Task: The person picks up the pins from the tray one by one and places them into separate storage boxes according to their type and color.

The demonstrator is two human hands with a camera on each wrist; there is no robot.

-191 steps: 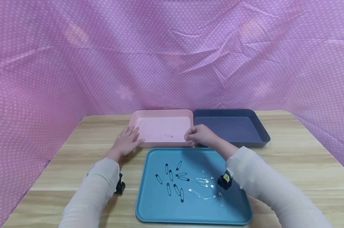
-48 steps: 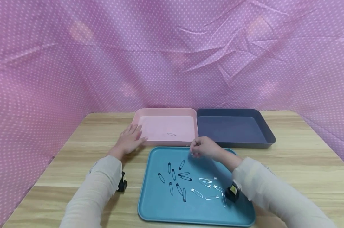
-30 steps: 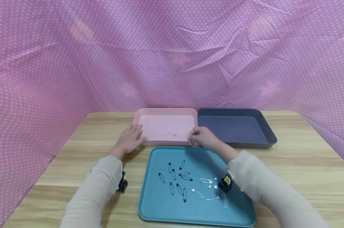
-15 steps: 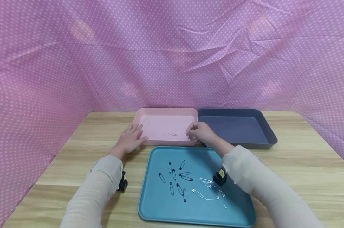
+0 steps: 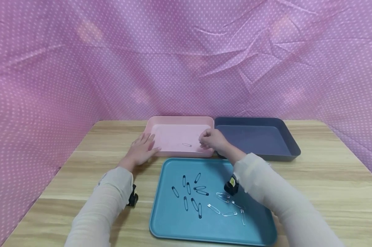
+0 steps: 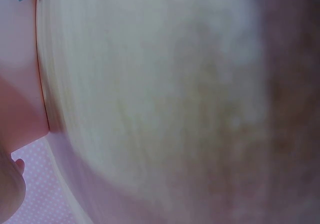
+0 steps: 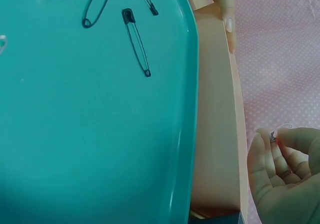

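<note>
My right hand (image 5: 215, 140) is over the right front part of the pink tray (image 5: 170, 132). In the right wrist view, its thumb and fingertips pinch a silver safety pin (image 7: 273, 135). Another silver safety pin (image 5: 187, 144) lies on the pink tray's floor. With fingers spread, my left hand (image 5: 140, 151) rests at that tray's front left corner; the left wrist view shows only a bit of it. Several black safety pins (image 5: 186, 203) lie on the left of the teal tray (image 5: 186, 226), and several silver safety pins (image 5: 214, 209) on its right.
A dark blue tray (image 5: 253, 139) stands against the pink one on the right. Both are behind the teal tray on the wooden table (image 5: 81, 171). Pink dotted cloth (image 5: 186, 68) hangs behind and at the sides. A small black camera (image 5: 231, 185) hangs under the right wrist.
My right hand, pinching the silver safety pin, has moved from above the teal tray's back edge forward over the pink tray. The left hand has stayed in place.
</note>
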